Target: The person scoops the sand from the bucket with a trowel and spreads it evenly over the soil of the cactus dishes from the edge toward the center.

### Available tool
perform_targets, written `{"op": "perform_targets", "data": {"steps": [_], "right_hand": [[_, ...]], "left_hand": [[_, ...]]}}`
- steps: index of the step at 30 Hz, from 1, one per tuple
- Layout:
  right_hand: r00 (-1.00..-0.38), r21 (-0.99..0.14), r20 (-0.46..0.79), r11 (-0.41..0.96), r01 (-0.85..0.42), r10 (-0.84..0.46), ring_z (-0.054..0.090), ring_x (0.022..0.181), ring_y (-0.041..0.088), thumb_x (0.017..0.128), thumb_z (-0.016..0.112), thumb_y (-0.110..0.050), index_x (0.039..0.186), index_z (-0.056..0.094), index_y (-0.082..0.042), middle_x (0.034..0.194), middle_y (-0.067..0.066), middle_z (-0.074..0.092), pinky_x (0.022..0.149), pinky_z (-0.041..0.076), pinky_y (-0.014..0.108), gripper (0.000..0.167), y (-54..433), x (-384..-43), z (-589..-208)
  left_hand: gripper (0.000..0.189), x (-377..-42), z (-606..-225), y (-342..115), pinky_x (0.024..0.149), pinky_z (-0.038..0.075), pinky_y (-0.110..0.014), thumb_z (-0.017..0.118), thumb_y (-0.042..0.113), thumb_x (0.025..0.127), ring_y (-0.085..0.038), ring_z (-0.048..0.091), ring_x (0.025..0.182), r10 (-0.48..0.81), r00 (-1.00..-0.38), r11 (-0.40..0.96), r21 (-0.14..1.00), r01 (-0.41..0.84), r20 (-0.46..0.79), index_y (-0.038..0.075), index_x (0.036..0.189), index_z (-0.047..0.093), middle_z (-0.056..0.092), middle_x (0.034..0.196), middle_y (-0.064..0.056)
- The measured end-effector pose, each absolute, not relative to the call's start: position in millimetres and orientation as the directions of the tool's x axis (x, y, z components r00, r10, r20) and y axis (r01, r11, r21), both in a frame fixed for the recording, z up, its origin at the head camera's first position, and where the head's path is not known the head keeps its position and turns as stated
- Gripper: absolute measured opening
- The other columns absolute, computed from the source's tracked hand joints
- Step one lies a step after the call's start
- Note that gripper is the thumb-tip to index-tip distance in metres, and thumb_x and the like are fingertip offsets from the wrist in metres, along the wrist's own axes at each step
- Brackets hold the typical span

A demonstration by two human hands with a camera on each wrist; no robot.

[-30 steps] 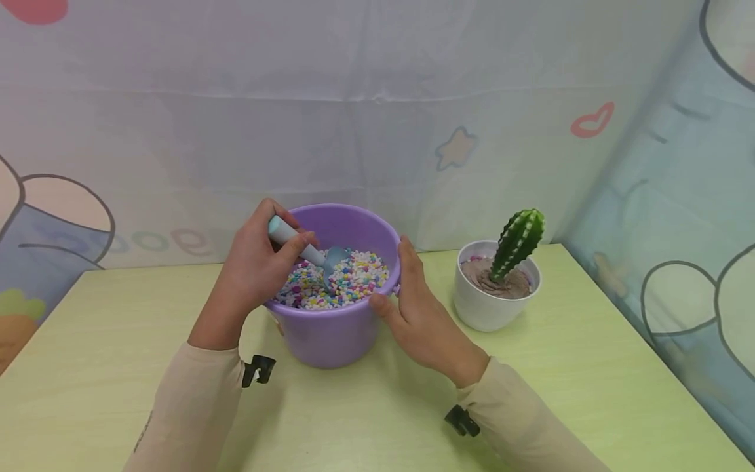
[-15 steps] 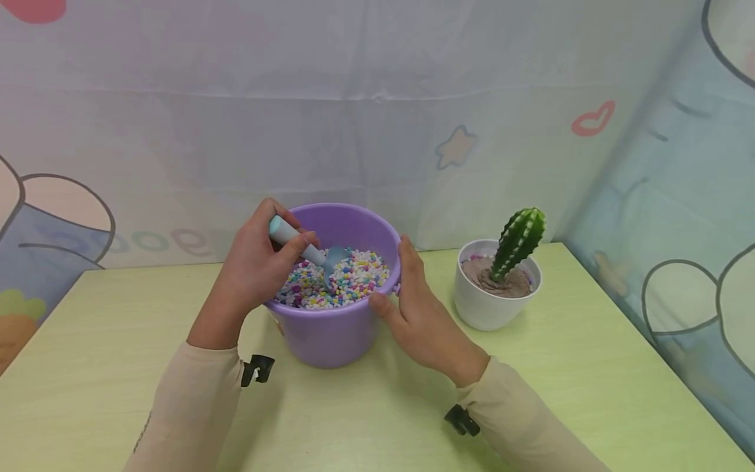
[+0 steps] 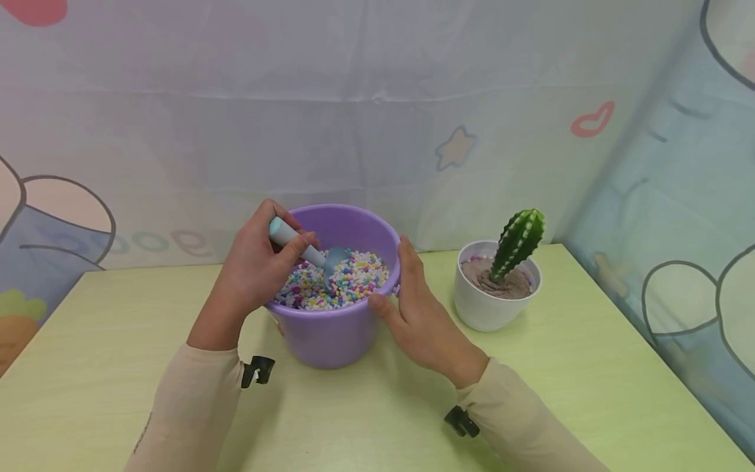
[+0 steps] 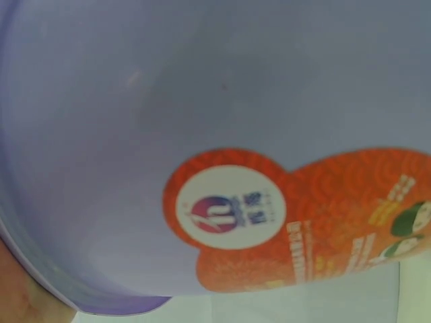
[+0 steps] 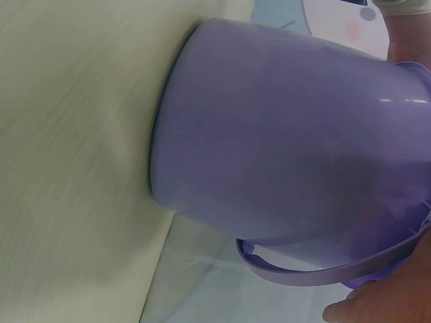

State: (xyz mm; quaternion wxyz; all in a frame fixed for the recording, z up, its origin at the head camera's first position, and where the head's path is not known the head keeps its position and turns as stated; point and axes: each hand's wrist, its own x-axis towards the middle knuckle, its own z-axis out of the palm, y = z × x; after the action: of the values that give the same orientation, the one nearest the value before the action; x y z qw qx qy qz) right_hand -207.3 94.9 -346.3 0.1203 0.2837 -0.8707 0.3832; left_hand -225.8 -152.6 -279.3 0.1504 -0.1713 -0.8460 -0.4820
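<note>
A purple bucket (image 3: 330, 334) stands upright on the table, holding many small multicoloured pellets (image 3: 360, 275). My left hand (image 3: 259, 259) grips the pale blue handle of a small toy shovel (image 3: 289, 236) over the bucket's left rim. The shovel's blue blade lies partly sunk in the pellets. Against the right side of the bucket rests my right hand (image 3: 421, 314), fingers extended along the wall and thumb at the front rim. In the right wrist view the bucket's carrying handle (image 5: 316, 274) hangs beside that hand. An orange sticker (image 4: 256, 229) shows on the bucket in the left wrist view.
Right of the bucket, a white pot (image 3: 489, 314) holds a green cactus (image 3: 519, 242) in brown material. The pale yellow-green table (image 3: 354, 419) ends at a backdrop cloth (image 3: 236, 144) printed with cartoon shapes.
</note>
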Motion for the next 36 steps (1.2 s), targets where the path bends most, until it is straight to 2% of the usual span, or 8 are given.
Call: {"op": "perform_targets", "data": {"steps": [9, 16, 24, 36], "right_hand": [[-0.805, -0.591, 0.438, 0.547, -0.593, -0.400, 0.020, 0.144, 0.028, 0.098, 0.030, -0.065, 0.155, -0.013, -0.009, 0.163, 0.010, -0.004, 0.112, 0.024, 0.045, 0.091, 94.7, -207.3, -346.1], [-0.813, -0.601, 0.422, 0.547, -0.583, -0.402, 0.018, 0.145, 0.027, 0.098, 0.030, -0.066, 0.155, -0.015, -0.014, 0.163, 0.007, -0.007, 0.112, 0.023, 0.045, 0.090, 94.1, -207.2, -345.0], [-0.826, -0.615, 0.407, 0.551, -0.563, -0.390, 0.016, 0.145, 0.025, 0.096, 0.028, -0.069, 0.155, -0.014, -0.016, 0.163, 0.006, -0.007, 0.112, 0.023, 0.044, 0.090, 94.1, -205.6, -346.2], [-0.818, -0.611, 0.420, 0.544, -0.575, -0.393, 0.020, 0.144, 0.026, 0.096, 0.029, -0.069, 0.155, -0.014, -0.015, 0.163, 0.006, -0.006, 0.112, 0.024, 0.043, 0.091, 93.6, -206.6, -346.3]], "left_hand": [[0.022, -225.5, -277.8, -151.8, 0.066, 0.052, -0.028, 0.062, 0.013, 0.098, -0.023, 0.068, 0.083, 0.132, -0.905, 0.463, 0.782, 0.417, 0.404, 0.002, 0.104, 0.044, 0.072, 0.099, -0.011], [0.024, -223.2, -275.4, -151.9, 0.072, 0.056, -0.028, 0.060, 0.014, 0.100, -0.025, 0.070, 0.088, 0.115, -0.923, 0.408, 0.830, 0.381, 0.367, 0.000, 0.106, 0.042, 0.071, 0.100, -0.017], [0.021, -226.7, -278.2, -151.1, 0.071, 0.057, -0.031, 0.058, 0.011, 0.100, -0.026, 0.071, 0.085, 0.120, -0.917, 0.390, 0.831, 0.396, 0.380, -0.001, 0.104, 0.041, 0.071, 0.099, -0.017], [0.021, -227.7, -278.7, -151.9, 0.069, 0.056, -0.028, 0.058, 0.013, 0.101, -0.024, 0.070, 0.083, 0.122, -0.911, 0.417, 0.812, 0.408, 0.395, 0.000, 0.104, 0.042, 0.071, 0.097, -0.015]]}}
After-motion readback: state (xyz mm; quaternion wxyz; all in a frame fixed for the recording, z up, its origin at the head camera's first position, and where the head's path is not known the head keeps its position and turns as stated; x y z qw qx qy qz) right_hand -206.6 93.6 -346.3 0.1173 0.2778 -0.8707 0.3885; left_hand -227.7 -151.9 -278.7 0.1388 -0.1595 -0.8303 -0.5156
